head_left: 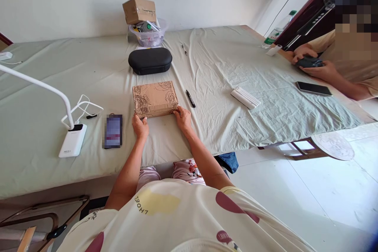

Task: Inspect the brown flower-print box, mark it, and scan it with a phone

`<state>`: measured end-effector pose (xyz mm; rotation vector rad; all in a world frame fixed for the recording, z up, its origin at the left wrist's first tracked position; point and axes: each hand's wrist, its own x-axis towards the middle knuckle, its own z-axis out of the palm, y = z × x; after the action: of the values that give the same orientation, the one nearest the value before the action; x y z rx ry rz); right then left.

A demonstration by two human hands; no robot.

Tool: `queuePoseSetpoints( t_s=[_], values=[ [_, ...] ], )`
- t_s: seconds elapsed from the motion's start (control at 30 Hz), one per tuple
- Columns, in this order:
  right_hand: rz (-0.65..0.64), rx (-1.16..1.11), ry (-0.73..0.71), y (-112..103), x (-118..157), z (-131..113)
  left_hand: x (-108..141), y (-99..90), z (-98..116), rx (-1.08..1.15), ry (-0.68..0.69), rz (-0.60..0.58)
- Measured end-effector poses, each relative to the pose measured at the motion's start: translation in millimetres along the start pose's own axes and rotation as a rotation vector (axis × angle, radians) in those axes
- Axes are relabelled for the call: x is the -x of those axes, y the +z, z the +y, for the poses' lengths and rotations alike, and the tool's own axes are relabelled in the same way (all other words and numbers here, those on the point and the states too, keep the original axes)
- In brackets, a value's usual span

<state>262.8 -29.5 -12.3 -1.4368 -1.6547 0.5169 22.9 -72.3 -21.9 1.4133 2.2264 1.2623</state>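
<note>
A small brown cardboard box (155, 96) with black scribbled swirls on its top and front lies on the cloth-covered table in front of me. At its near left corner, my left hand (140, 126) grips the edge with the thumb on the front face. My right hand (183, 119) holds the near right corner in the same way. Both hands are closed on the box, their other fingers partly hidden along its sides. A black marker pen (190, 99) lies just right of the box, touched by neither hand.
Behind the box sit a black zip case (150, 61) and a plastic basket (149, 38) with another carton (139, 10) on it. Left are a phone (113, 131) and a white power bank (73, 140); right, another power bank (245, 98). A person's hands (310, 63) hold a dark device.
</note>
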Motion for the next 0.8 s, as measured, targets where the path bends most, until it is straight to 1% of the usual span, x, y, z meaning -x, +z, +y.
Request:
queuePoseSetpoints(
  t_s=[0.23,0.33,0.47,0.57,0.67,0.8],
  values=[
    [0.046,-0.082,0.032,-4.3,3.2,-8.2,-0.1,3.3,-4.1,0.021,0.03,0.036],
    [0.054,-0.104,0.023,-6.3,4.6,-10.0,0.1,2.6,-5.2,0.021,0.038,0.037],
    [0.036,-0.029,0.024,-8.0,5.6,-11.3,0.5,-0.4,-5.3,0.013,0.046,0.015],
    [0.046,0.032,0.044,-10.0,6.3,-12.7,0.8,-2.7,-4.5,0.008,0.052,-0.006],
    [0.067,0.054,0.061,-12.0,7.3,-13.3,1.1,-4.6,-3.2,0.004,0.054,-0.026],
    [0.063,0.069,0.074,-11.4,7.2,-11.7,2.3,-6.1,0.3,0.007,0.057,-0.051]
  ],
)
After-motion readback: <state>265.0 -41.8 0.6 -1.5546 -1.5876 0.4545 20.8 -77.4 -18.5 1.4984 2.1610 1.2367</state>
